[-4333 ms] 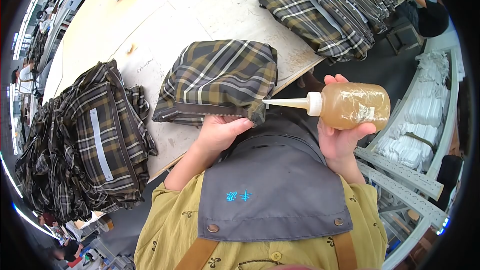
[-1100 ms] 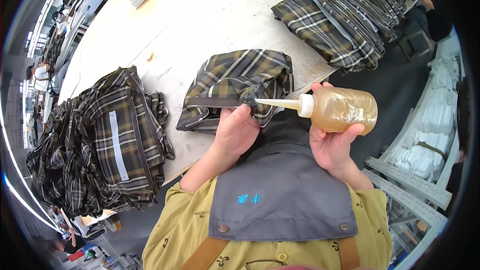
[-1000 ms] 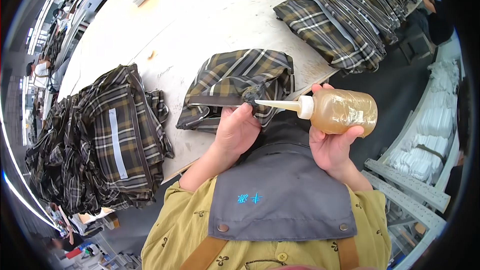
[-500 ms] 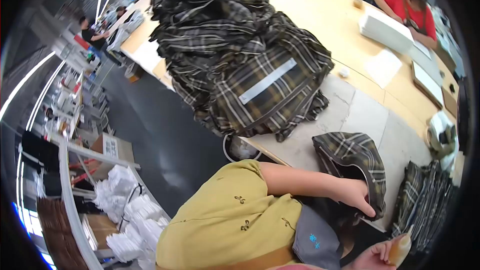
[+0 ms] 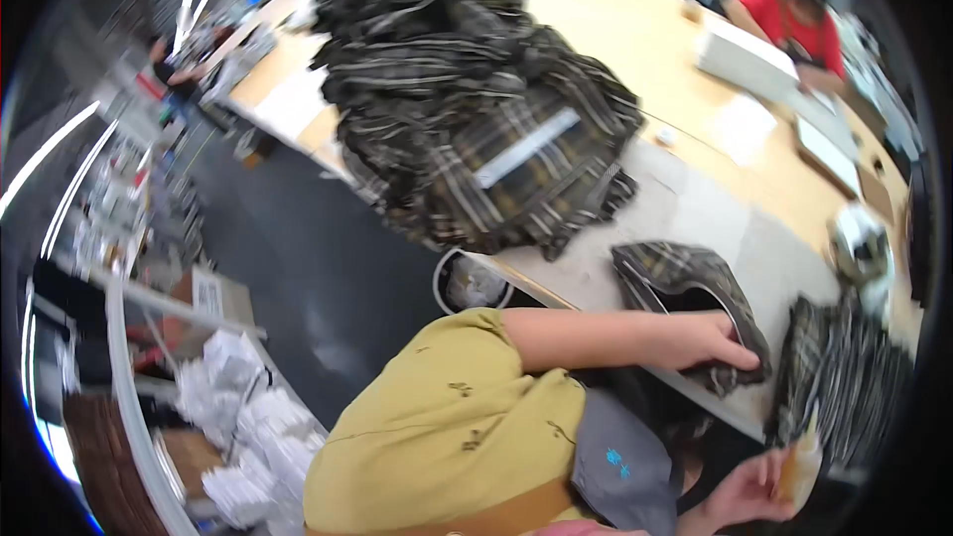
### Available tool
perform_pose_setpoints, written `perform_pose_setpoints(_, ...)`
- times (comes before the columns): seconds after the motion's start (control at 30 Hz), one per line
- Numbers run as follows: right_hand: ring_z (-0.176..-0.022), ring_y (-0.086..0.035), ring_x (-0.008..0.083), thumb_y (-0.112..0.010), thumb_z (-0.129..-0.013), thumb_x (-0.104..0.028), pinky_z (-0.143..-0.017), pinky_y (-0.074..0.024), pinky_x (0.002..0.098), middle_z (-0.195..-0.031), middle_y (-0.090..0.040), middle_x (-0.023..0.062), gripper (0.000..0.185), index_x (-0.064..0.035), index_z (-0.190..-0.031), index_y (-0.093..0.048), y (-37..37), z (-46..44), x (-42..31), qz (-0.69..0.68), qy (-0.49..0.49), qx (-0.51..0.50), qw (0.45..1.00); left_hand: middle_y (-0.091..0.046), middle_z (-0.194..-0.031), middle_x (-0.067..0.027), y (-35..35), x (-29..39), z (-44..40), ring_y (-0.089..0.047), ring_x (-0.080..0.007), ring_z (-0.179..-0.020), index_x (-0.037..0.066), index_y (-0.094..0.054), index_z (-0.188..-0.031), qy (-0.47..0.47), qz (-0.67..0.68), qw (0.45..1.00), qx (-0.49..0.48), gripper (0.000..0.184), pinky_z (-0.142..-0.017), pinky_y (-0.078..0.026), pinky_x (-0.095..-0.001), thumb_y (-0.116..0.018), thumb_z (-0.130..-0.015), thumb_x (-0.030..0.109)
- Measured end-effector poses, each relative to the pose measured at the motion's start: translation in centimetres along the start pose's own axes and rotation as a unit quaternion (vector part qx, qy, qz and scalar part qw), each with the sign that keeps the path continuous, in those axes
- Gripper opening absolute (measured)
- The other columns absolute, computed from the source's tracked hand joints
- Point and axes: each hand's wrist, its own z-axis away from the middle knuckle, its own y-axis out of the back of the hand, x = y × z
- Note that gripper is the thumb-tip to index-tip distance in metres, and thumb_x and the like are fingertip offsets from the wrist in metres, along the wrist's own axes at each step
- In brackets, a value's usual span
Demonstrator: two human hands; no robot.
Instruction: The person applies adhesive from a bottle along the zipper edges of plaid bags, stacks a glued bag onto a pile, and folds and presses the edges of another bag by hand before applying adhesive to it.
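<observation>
My left hand point(image 5: 710, 339) reaches across to a dark plaid fabric piece point(image 5: 685, 273) at the table's near edge. Its thumb lies on the outside near the lower end, and the other fingers are partly hidden in the cloth's open fold. A pale line runs along the edge of that opening. Low at the right, my right hand point(image 5: 747, 489) grips a small squeeze bottle point(image 5: 802, 469) with amber contents and a narrow nozzle pointing up. Close to the bottle lies a stack of folded plaid pieces point(image 5: 849, 382).
A tall heap of plaid pieces point(image 5: 427, 69) covers the table's left part, with a pale strip point(image 5: 528, 147) on top. A bin point(image 5: 474, 283) stands below the edge. Across the table point(image 5: 596, 10), a person in red point(image 5: 794, 20) sits near a white stack point(image 5: 745, 55).
The view has shifted slightly. My left hand has moved a little up with the edge of the plaid piece, whose opening looks flatter. My right hand still holds the bottle.
</observation>
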Motion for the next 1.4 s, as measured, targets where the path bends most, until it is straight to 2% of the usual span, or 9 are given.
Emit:
perform_pose_setpoints(0.07,-0.074,-0.039,0.0141,-0.076,-0.066,-0.013,-0.061,-0.0364,0.0243,-0.127,-0.041,0.0066,0.101,-0.0060,-0.143,-0.011,-3.5,6.5,-4.3,0.040,0.233,0.006,0.972,-0.062,-0.101,-0.0034,0.5,-1.2,0.0,-0.055,-0.0101,-0.091,-0.001,-0.059,-0.108,0.009,-0.034,0.999,0.014,0.029,-0.083,-0.043,-0.0267,-0.061,-0.084,0.014)
perform_pose_setpoints(0.4,-0.065,-0.046,0.0126,-0.069,-0.064,-0.061,-0.057,-0.0408,0.0241,-0.141,-0.032,0.0016,0.102,-0.0099,-0.139,-0.023,-1.8,6.3,-3.6,0.214,0.270,0.161,0.925,-0.057,-0.114,-0.0061,2.5,-3.7,0.0,-0.053,-0.0155,-0.104,0.001,-0.051,-0.118,0.075,0.012,0.996,0.049,0.041,-0.092,-0.040,-0.0308,-0.064,-0.079,0.007)
perform_pose_setpoints(0.47,-0.067,-0.053,0.0104,-0.063,-0.061,-0.069,-0.055,-0.0458,0.0202,-0.135,-0.039,0.0101,0.103,-0.0058,-0.135,-0.030,-1.5,6.1,-3.5,0.245,0.290,0.189,0.906,-0.057,-0.113,-0.0053,2.6,-3.8,-0.4,-0.053,-0.0154,-0.104,0.002,-0.052,-0.117,0.086,0.031,0.995,0.034,0.041,-0.092,-0.040,-0.0313,-0.065,-0.079,0.009)
perform_pose_setpoints(0.6,-0.052,-0.042,0.0064,-0.066,-0.059,-0.069,-0.047,-0.0359,0.0189,-0.133,-0.042,0.0061,0.104,-0.0067,-0.134,-0.030,-0.9,6.8,-3.4,0.289,0.285,0.227,0.885,-0.059,-0.111,-0.0033,3.2,-4.1,-0.6,-0.053,-0.0139,-0.103,0.004,-0.053,-0.116,0.091,0.048,0.994,0.039,0.040,-0.091,-0.040,-0.0303,-0.068,-0.079,0.011)
perform_pose_setpoints(0.9,-0.066,-0.049,0.0032,-0.062,-0.061,-0.070,-0.051,-0.0364,0.0137,-0.131,-0.046,0.0112,0.104,-0.0013,-0.133,-0.032,-2.2,5.9,-1.6,0.413,0.338,0.287,0.795,-0.060,-0.109,-0.0046,2.8,-4.4,-0.9,-0.055,-0.0142,-0.100,0.002,-0.055,-0.114,0.068,0.053,0.995,0.047,0.036,-0.089,-0.042,-0.0295,-0.065,-0.079,0.007)
perform_pose_setpoints(1.0,-0.060,-0.047,0.0031,-0.061,-0.063,-0.069,-0.047,-0.0357,0.0149,-0.132,-0.045,0.0096,0.101,-0.0039,-0.134,-0.032,-0.5,6.7,-1.4,0.388,0.346,0.287,0.805,-0.061,-0.105,-0.0048,2.6,-4.2,-0.9,-0.056,-0.0131,-0.095,0.000,-0.057,-0.110,0.078,0.038,0.995,0.051,0.030,-0.086,-0.043,-0.0281,-0.063,-0.081,0.007)
perform_pose_setpoints(1.13,-0.055,-0.045,0.0072,-0.061,-0.074,-0.060,-0.048,-0.0366,0.0182,-0.134,-0.042,0.0065,0.089,-0.0068,-0.136,-0.027,-0.8,7.0,-2.8,0.196,0.275,0.170,0.926,-0.061,-0.104,-0.0049,2.6,-3.4,-1.2,-0.056,-0.0126,-0.096,-0.001,-0.058,-0.108,0.135,-0.013,0.989,0.052,0.031,-0.086,-0.043,-0.0269,-0.065,-0.082,0.014)
perform_pose_setpoints(1.3,-0.057,-0.046,0.0126,-0.062,-0.077,-0.053,-0.052,-0.0374,0.0231,-0.137,-0.035,-0.0015,0.084,-0.0092,-0.137,-0.023,-1.4,7.6,-3.8,0.086,0.301,0.133,0.940,-0.061,-0.108,-0.0050,1.6,0.7,-1.9,-0.054,-0.0117,-0.098,-0.002,-0.059,-0.109,0.148,-0.132,0.980,0.014,0.036,-0.088,-0.040,-0.0249,-0.066,-0.082,0.021)
perform_pose_setpoints(1.4,-0.059,-0.046,0.0133,-0.063,-0.078,-0.051,-0.053,-0.0375,0.0229,-0.136,-0.035,-0.0033,0.084,-0.0113,-0.138,-0.021,-1.8,8.1,-4.5,0.081,0.297,0.106,0.946,-0.063,-0.083,-0.0008,4.0,1.9,-2.6,-0.051,-0.0068,-0.073,0.000,-0.066,-0.095,0.232,-0.285,0.928,0.055,0.038,-0.066,-0.042,-0.0231,-0.069,-0.078,0.034)
